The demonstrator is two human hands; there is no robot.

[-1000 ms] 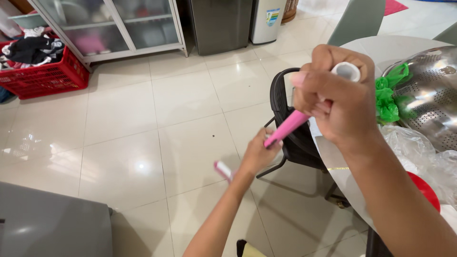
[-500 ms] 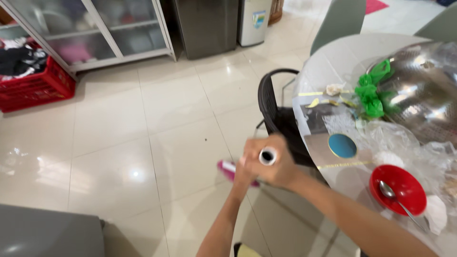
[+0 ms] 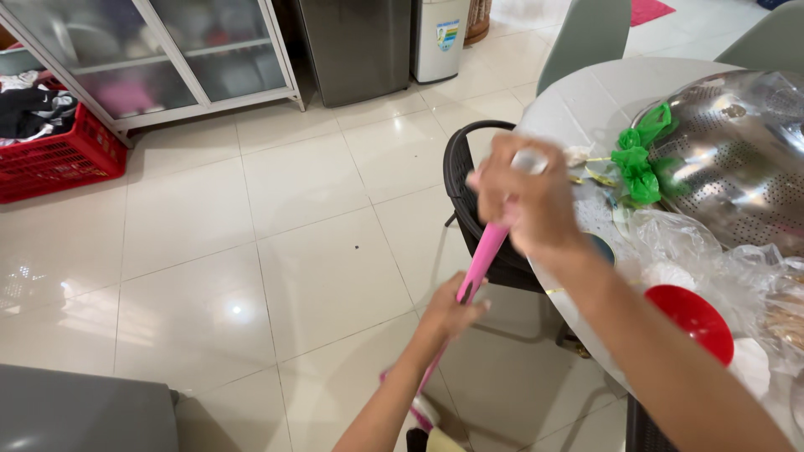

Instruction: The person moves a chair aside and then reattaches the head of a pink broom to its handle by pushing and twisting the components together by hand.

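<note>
Nearest the camera, at the bottom edge, the lower end of a pink stick (image 3: pixel 481 264), running down past the left forearm toward the floor; what sits at its foot is blurred and too cut off to tell. Just above, left hand (image 3: pixel 448 310), fingers curled round the stick's lower stretch, thumb out to the side. Higher up and to the right, right hand (image 3: pixel 523 201), closed tight about the stick's top, with a pale rounded cap (image 3: pixel 529 161) showing above the knuckles. Stick tilted, top toward the table, foot toward the tiles.

Right of the arm, a round white table (image 3: pixel 586 100), crowded: a red bowl (image 3: pixel 691 322) near the forearm, crumpled clear plastic (image 3: pixel 678 243) beside it, a green knotted bag (image 3: pixel 636 163) farther back, and a large steel colander (image 3: pixel 737 176) lying tilted against the far edge. Behind the hands, a black chair (image 3: pixel 461 180) tucked close to the table.

Beyond, glossy pale floor tiles (image 3: pixel 293 243). Farther left, a red crate (image 3: pixel 59 159) of clothes. At the back, a glass-fronted cabinet (image 3: pixel 159 59), a dark grey appliance (image 3: pixel 356 46) and a white bin (image 3: pixel 440 38) beside it.
</note>
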